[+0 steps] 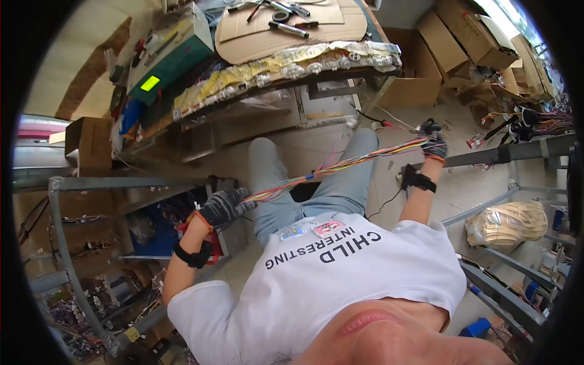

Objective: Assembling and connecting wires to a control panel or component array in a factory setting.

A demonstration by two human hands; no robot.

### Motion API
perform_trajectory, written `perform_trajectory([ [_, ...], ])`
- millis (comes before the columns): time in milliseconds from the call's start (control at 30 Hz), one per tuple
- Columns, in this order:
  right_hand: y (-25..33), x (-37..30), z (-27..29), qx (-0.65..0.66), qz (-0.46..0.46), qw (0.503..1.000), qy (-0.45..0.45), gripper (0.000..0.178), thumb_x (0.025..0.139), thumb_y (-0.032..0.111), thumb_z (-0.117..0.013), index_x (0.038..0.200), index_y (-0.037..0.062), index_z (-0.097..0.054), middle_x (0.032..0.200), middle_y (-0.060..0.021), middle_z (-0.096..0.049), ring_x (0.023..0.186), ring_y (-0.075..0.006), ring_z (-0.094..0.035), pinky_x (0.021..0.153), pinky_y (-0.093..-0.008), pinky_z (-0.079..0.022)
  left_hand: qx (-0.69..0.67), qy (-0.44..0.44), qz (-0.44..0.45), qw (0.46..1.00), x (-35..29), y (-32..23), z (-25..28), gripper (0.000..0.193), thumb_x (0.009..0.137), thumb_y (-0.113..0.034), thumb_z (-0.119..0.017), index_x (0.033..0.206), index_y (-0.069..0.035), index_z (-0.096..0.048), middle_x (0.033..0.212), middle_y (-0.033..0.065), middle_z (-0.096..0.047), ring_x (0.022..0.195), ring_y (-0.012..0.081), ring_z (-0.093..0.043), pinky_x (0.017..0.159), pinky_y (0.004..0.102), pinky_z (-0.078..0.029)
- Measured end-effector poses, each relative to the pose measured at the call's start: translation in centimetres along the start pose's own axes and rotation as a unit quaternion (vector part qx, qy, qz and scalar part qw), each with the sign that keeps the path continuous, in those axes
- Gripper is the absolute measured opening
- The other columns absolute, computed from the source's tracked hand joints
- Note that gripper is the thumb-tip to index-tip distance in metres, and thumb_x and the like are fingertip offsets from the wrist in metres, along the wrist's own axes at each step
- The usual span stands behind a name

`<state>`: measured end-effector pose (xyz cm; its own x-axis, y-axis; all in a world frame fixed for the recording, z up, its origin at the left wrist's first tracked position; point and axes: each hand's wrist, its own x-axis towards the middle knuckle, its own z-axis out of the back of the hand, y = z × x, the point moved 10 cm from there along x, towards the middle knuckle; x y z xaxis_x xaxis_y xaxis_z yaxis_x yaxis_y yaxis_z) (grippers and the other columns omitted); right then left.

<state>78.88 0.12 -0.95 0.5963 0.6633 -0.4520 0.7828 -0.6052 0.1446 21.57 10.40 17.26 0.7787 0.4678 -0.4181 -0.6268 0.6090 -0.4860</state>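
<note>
A long bundle of multicoloured wires (353, 162) stretches across in front of my thighs, rising toward the right. Around its middle is a short blue wrap (310, 177). At its left end my left hand (225, 208), in a dark grey striped glove, is closed on the wires. My right hand (432, 141), gloved alike, grips the other end farther away, with a few loose wire ends about it. Just past the right hand, a thin cable with a red-and-black part (384, 123) runs along. What lies inside each palm is hidden by the gloves.
Ahead stands a workbench with a row of clear connectors (292, 70) along its edge, markers (289, 29) on cardboard, and a teal box (176, 52) with a lit display. Metal racks (121, 182) flank me; more wires (529, 121) hang at right, near cardboard boxes (413, 76).
</note>
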Motion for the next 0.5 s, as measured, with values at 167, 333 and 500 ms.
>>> perform_trajectory([
  [167,11.2,-8.4,-3.2,-0.286,0.108,0.947,0.097,0.018,0.075,0.011,-0.055,0.09,-0.0007,-0.056,0.077,-0.0111,-0.06,0.071,-0.0232,-0.059,0.069,-0.0337,-0.05,0.069,0.104,-0.027,0.992,2.3,2.5,-8.6,0.048,0.084,-0.037,-0.05,0.113,0.001,-0.051,0.109,0.0223,-0.054,0.097,0.0355,-0.053,0.084,0.0395,-0.042],
  [333,9.1,-19.9,-13.2,-0.255,0.122,0.942,0.183,0.03,0.082,0.011,-0.047,0.11,0.0001,-0.049,0.073,-0.0052,-0.058,0.068,-0.017,-0.058,0.069,-0.0316,-0.048,0.14,-0.229,-0.213,0.939,-2.2,-7.5,6.9,0.042,0.082,-0.022,-0.051,0.119,-0.004,-0.046,0.103,0.014,-0.059,0.092,0.0267,-0.056,0.081,0.0345,-0.045],
  [500,-1.5,-28.2,-14.5,-0.5,0.196,0.828,0.16,0.03,0.083,0.013,-0.048,0.11,0.0002,-0.049,0.071,-0.0063,-0.058,0.066,-0.0178,-0.058,0.066,-0.0318,-0.048,0.117,-0.203,-0.383,0.894,-8.9,-14.8,8.7,0.042,0.082,-0.024,-0.052,0.118,-0.003,-0.046,0.103,0.0138,-0.058,0.093,0.0263,-0.056,0.081,0.0346,-0.045],
])
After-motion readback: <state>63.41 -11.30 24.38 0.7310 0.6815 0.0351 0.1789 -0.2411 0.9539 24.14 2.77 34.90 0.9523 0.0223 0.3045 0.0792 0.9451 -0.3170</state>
